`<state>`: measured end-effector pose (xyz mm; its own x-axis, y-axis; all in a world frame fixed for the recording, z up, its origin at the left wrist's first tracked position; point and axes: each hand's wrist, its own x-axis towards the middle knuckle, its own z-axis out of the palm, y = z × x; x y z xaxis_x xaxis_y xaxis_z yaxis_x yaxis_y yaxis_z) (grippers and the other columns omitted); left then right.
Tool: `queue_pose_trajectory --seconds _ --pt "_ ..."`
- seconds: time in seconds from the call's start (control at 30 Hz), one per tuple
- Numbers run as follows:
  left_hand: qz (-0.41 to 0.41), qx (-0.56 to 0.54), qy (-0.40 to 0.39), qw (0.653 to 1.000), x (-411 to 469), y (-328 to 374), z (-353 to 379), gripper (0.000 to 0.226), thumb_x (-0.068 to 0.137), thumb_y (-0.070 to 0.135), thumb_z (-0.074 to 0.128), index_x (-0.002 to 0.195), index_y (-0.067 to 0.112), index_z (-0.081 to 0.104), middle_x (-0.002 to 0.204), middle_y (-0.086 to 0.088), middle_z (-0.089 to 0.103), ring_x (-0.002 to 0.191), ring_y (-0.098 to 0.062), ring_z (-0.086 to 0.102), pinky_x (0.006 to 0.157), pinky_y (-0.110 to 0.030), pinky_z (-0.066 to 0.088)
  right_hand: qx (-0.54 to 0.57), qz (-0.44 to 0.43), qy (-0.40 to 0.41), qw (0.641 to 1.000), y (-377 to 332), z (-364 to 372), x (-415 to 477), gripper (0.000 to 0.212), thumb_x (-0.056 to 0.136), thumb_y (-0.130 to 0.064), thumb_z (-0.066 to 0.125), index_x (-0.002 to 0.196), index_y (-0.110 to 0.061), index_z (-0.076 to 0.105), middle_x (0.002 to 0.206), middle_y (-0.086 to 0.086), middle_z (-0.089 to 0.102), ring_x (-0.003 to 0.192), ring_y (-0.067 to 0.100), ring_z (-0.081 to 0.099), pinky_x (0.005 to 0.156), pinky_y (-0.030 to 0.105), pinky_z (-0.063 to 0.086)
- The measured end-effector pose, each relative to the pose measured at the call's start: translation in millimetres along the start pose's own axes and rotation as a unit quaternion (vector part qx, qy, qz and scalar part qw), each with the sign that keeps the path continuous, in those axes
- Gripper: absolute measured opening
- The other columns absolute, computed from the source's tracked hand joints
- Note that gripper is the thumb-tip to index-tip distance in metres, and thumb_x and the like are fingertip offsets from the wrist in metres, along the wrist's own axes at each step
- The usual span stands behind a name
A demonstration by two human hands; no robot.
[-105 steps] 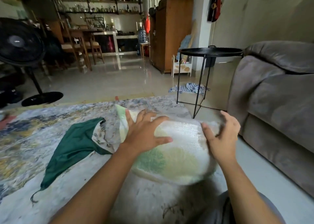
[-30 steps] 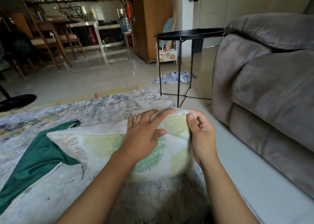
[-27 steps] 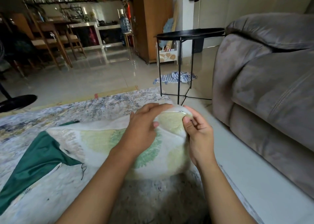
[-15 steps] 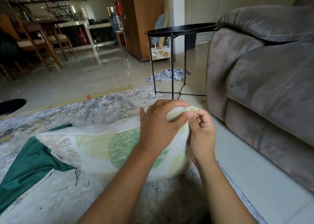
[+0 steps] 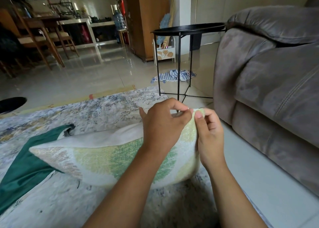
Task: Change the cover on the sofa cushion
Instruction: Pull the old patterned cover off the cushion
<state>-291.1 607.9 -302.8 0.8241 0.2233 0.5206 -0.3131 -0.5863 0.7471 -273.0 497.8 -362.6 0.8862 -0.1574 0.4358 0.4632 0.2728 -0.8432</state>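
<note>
A leaf-patterned cushion [image 5: 103,158] lies on a mottled rug [image 5: 86,110], near the viewer. Both hands meet at its far right corner. The left hand [image 5: 162,124], fingers curled, pinches the corner's edge. The right hand [image 5: 208,134] pinches the fabric just beside it between thumb and forefinger. A dark green cover [image 5: 25,167] lies on the rug, touching the cushion's left end. A grey sofa [image 5: 267,81] stands at right.

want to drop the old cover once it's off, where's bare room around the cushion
Bare rug lies beyond the cushion, up to the side table. A tile strip runs free between the rug and the sofa. Crowded: the green cloth lies left of it, and the left hand and right hand pinch its right corner.
</note>
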Motion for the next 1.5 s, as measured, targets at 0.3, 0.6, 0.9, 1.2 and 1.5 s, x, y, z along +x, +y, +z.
queue_pose_trajectory --seconds 0.3,0.6,0.9,1.2,1.5 --pt "0.014 0.157 0.059 0.986 -11 -4 -7 0.015 0.087 0.045 0.066 0.08 0.032 0.065 0.093 0.024 0.07 0.092 0.017 0.052 0.116 -0.043 -0.018 -0.096 -0.078 0.059 0.991 -1 8 1 0.014 0.092 -0.021 0.06 0.078 -0.021 0.06 0.066 0.0 0.055 0.058 0.006 0.043 0.054 0.022 0.038" --pt "-0.027 0.075 0.077 0.994 -12 3 -7 0.013 0.086 0.036 0.071 0.077 0.027 0.067 0.075 0.04 0.062 0.081 0.027 0.056 0.114 -0.041 -0.022 -0.084 -0.088 0.09 0.989 -5 -2 9 0.011 0.088 -0.027 0.068 0.087 -0.038 0.071 0.09 -0.02 0.072 0.097 0.006 0.066 0.091 0.029 0.05" --pt "-0.023 0.146 0.075 0.986 -6 -4 -18 0.015 0.088 0.033 0.068 0.077 0.025 0.063 0.079 0.033 0.063 0.077 0.032 0.049 0.119 -0.05 -0.01 -0.036 -0.017 0.18 0.983 -9 -15 19 0.009 0.093 -0.011 0.066 0.091 -0.009 0.074 0.09 0.001 0.072 0.085 0.004 0.063 0.085 0.026 0.051" --pt "-0.029 0.185 0.113 0.976 -7 -36 -65 0.011 0.09 0.036 0.067 0.082 0.032 0.062 0.075 0.023 0.064 0.079 -0.011 0.066 0.087 -0.043 0.053 -0.265 -0.064 0.2 0.941 -5 -38 25 0.025 0.082 -0.028 0.055 0.105 -0.032 0.064 0.103 -0.012 0.063 0.104 0.015 0.057 0.098 0.05 0.044" --pt "0.004 0.167 0.089 0.982 -10 -42 -75 0.007 0.086 0.017 0.071 0.082 0.022 0.068 0.073 0.018 0.066 0.076 0.003 0.063 0.069 -0.011 0.046 -0.592 -0.221 -0.142 0.762 -2 52 -16 0.033 0.097 -0.053 0.047 0.12 -0.037 0.064 0.117 -0.009 0.064 0.131 0.03 0.044 0.112 0.067 0.013"
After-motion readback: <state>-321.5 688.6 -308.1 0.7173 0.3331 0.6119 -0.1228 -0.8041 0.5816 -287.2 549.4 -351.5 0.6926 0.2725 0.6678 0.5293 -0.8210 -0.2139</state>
